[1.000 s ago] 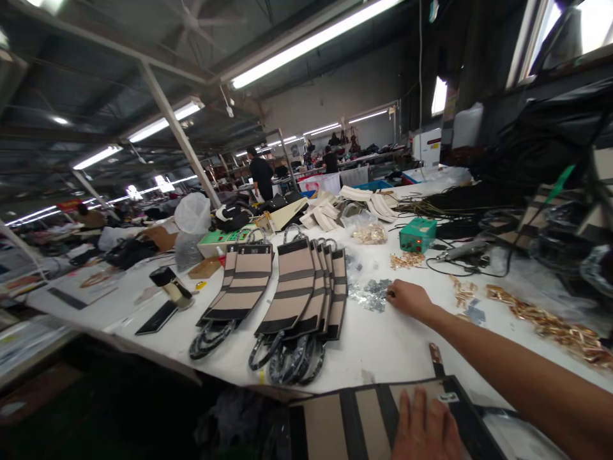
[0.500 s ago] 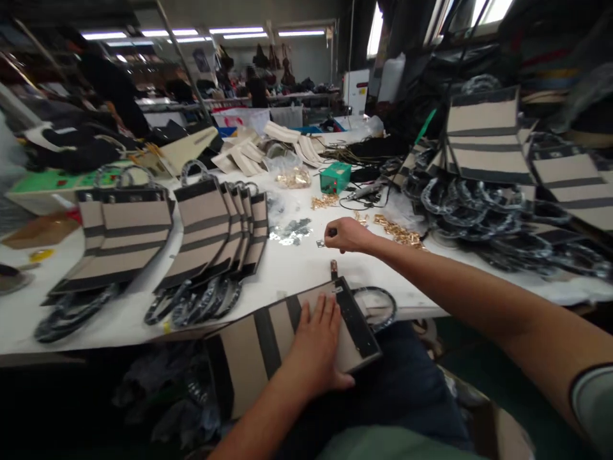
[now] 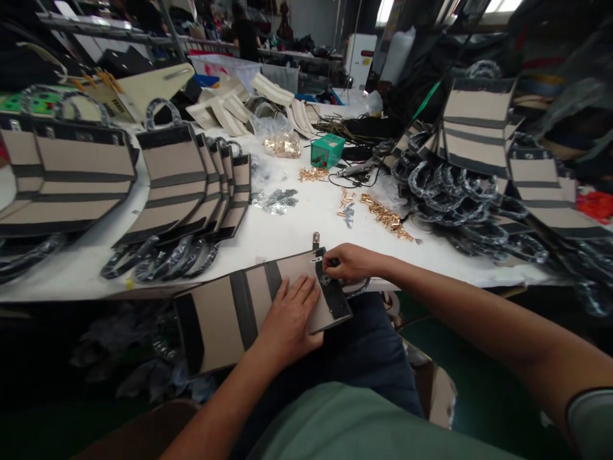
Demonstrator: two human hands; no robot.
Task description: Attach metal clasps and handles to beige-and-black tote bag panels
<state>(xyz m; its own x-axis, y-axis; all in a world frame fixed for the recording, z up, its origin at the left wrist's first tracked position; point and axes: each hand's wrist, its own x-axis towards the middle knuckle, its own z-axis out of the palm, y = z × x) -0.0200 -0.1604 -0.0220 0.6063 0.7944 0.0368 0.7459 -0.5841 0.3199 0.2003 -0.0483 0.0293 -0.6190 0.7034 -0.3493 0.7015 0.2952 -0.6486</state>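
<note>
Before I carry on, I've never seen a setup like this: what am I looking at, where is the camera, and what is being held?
There is no machine here: these are a person's two bare hands. The view comes from one camera worn on the head, looking forward and down.

The left hand lies spread on a beige-and-black panel at the near edge of a white table. The right hand is at the panel's black end. It holds a small dark thing that I can't identify; a small metal piece shows just below it, but I can't tell whether that is held.

Farther back on the table are similar panels, flat silver pieces, gold-coloured pieces and a green box.
</note>
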